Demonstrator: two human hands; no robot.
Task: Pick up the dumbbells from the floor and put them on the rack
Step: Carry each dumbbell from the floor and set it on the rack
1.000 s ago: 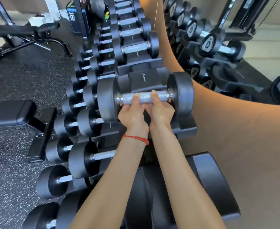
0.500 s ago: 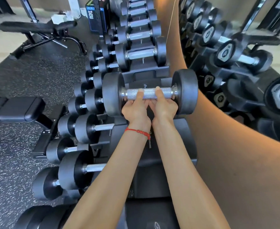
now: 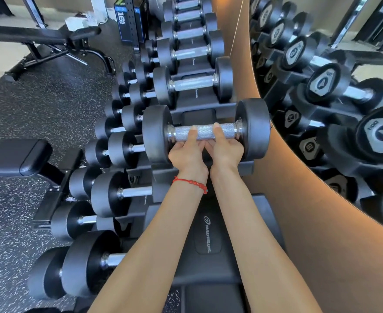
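Note:
A black dumbbell (image 3: 252, 129) with a knurled silver handle lies across the top tier of the black rack (image 3: 206, 236), level and crosswise. My left hand (image 3: 187, 154), with a red bracelet at the wrist, grips the handle from below, thumb over the top. My right hand (image 3: 225, 151) grips the handle just beside it, thumb up too. Whether the dumbbell's heads rest in the rack's saddle or hover just above it I cannot tell.
More dumbbells (image 3: 192, 83) fill the top tier further away, and several others (image 3: 109, 193) sit on the lower tiers at left. A mirror with a tan curved edge (image 3: 299, 199) runs along the right. Two black benches (image 3: 16, 158) (image 3: 41, 37) stand on the speckled floor at left.
Both hands have kept their grip on the dumbbell. It has shifted slightly right and forward over the rack's top tier as my view moved closer.

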